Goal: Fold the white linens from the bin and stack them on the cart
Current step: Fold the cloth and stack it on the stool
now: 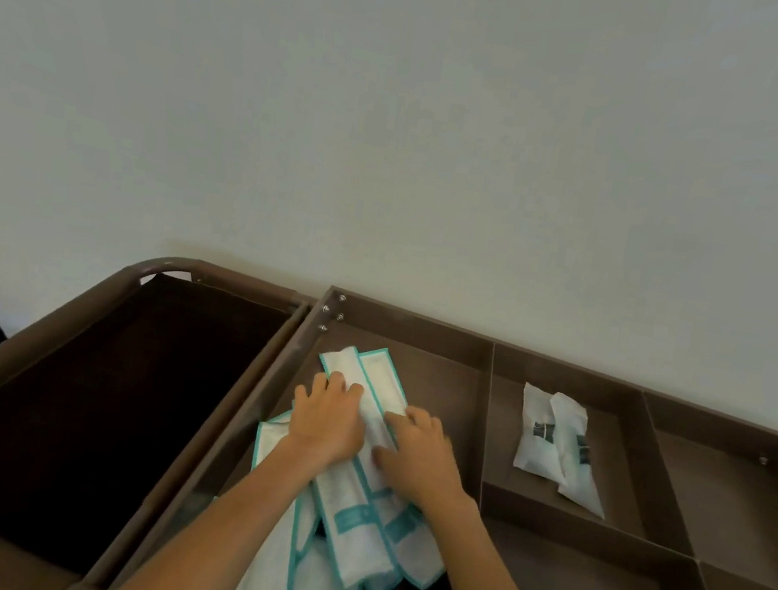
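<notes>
Several long white packets with teal edges lie piled in the left compartment of the brown cart tray. My left hand lies on the upper part of the pile, fingers bent over one packet's left edge. My right hand rests on the pile's right side, its fingers on the top packet and its thumb against the packet's side. Both forearms reach in from the bottom of the view. No white linen shows apart from these packets.
Two small white sachets lie in the middle rear compartment. Brown dividers split the tray into several compartments. A deep dark bin with a rounded brown frame stands to the left. A pale wall rises behind the cart.
</notes>
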### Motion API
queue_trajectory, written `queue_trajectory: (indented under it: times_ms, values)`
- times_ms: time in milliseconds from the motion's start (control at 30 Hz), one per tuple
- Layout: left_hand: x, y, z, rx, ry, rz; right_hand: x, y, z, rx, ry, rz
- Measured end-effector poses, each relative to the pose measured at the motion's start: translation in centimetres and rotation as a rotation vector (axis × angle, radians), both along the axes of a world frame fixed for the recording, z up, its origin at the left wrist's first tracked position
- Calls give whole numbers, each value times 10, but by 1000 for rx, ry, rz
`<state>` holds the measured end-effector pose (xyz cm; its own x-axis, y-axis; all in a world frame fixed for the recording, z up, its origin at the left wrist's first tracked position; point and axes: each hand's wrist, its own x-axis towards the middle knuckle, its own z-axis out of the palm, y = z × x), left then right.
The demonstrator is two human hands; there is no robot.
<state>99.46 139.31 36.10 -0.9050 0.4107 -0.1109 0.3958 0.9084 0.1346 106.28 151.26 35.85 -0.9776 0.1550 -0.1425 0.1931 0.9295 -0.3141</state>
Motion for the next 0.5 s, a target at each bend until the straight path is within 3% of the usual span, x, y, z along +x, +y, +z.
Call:
queue_trajectory:
  times_ms: [167,333,500]
  values:
    - [-2,0,-6,83,-25,-121,2,-3,-1,-78,49,-167]
    - [-1,-9,-7,355,-72,-118,6,-1,-6,-182,119,-329]
    - [3,-25,-1,279,-2,28,8,-1,-7,-213,159,-346]
